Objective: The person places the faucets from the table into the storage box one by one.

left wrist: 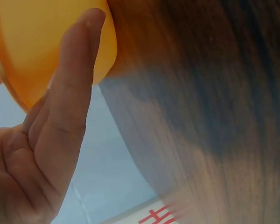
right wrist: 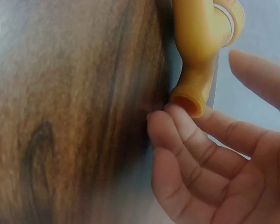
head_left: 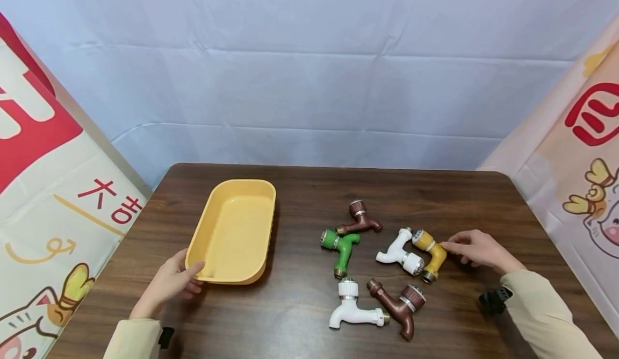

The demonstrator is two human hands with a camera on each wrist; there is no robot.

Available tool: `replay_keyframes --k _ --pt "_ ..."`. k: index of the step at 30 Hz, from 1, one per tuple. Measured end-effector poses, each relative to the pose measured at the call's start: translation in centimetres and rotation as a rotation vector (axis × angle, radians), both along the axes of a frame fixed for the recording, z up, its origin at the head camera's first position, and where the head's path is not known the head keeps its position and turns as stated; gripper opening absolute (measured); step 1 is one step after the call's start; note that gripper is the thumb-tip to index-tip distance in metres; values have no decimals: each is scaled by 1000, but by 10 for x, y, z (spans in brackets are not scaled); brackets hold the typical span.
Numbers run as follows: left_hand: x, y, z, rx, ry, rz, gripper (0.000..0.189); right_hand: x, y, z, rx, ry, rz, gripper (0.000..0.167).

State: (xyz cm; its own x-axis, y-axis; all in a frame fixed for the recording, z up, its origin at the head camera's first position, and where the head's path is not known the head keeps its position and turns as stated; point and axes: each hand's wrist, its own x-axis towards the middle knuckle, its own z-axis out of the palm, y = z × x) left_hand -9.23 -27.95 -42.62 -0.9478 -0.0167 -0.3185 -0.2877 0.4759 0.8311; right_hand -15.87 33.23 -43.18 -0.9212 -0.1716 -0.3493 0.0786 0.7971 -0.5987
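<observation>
My left hand (head_left: 169, 282) grips the near left corner of a yellow plastic tray (head_left: 237, 230), thumb over the rim and fingers outside; the left wrist view shows this thumb along the tray wall (left wrist: 30, 51). On the right, a yellow tap (head_left: 437, 257) lies beside my right hand (head_left: 483, 249). In the right wrist view, the fingers (right wrist: 189, 128) are loosely bent at the tap's spout (right wrist: 193, 100), and the thumb stands apart from it. Left of this tap lies a white tap (head_left: 396, 249), close against it.
A brown tap (head_left: 360, 218) and a green tap (head_left: 343, 251) lie mid-table. Nearer are another white tap (head_left: 353, 313) and another brown tap (head_left: 398, 308). The dark wooden table (head_left: 300, 208) ends at a pale cloth backdrop (head_left: 309, 90), with printed cloths at both sides.
</observation>
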Motion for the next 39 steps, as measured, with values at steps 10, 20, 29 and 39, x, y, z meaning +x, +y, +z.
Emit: replay_keyframes --k 10,20,29,39 --pt "1 -1 -7 36 -7 -8 53 0 6 -2 -86 -9 2 32" --pt "2 -2 -8 48 -15 -12 53 4 8 -4 -185 -5 1 25" --pt "2 -1 -9 56 -11 -14 54 4 9 -4 -393 -26 -48 37" --pt "3 0 -7 35 -17 -9 54 8 5 -9 -363 65 -115 35"
